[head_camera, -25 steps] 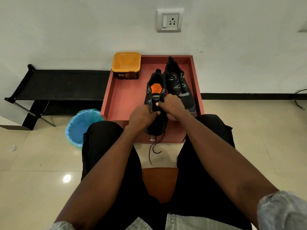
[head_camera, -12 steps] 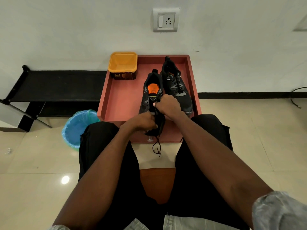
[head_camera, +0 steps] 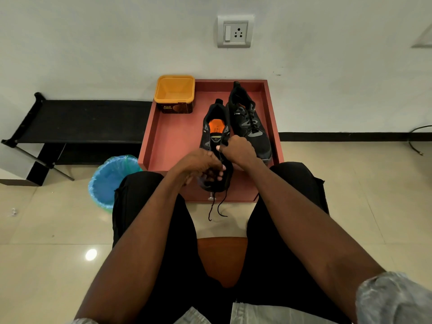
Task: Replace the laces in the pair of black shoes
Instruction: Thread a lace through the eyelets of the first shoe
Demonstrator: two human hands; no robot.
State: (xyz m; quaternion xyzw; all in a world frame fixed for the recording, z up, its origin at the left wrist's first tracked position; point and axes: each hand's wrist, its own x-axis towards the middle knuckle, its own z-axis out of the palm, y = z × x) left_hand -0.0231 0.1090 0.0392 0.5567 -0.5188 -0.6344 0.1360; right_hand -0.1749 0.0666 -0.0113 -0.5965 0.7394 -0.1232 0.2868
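Note:
Two black shoes stand in a red tray (head_camera: 173, 141) on the floor in front of my knees. The left shoe (head_camera: 214, 127), with an orange insole, is partly unlaced; the right shoe (head_camera: 250, 122) is fully laced. My left hand (head_camera: 198, 166) curls over the toe end of the left shoe and grips the lace there. My right hand (head_camera: 238, 150) pinches the black lace at the shoe's tongue. Two loose lace ends (head_camera: 216, 208) hang over the tray's front edge.
An empty orange tub (head_camera: 174, 93) sits at the tray's back left corner. A blue bin with a green liner (head_camera: 109, 181) stands left of my knee. A black low bench (head_camera: 77, 122) runs along the wall. A small metal object (head_camera: 212, 197) lies on the tray's front rim.
My left hand has slid down from the shoe's tongue to its toe end. The right hand stays at the tongue. The dangling lace ends have shortened and shifted.

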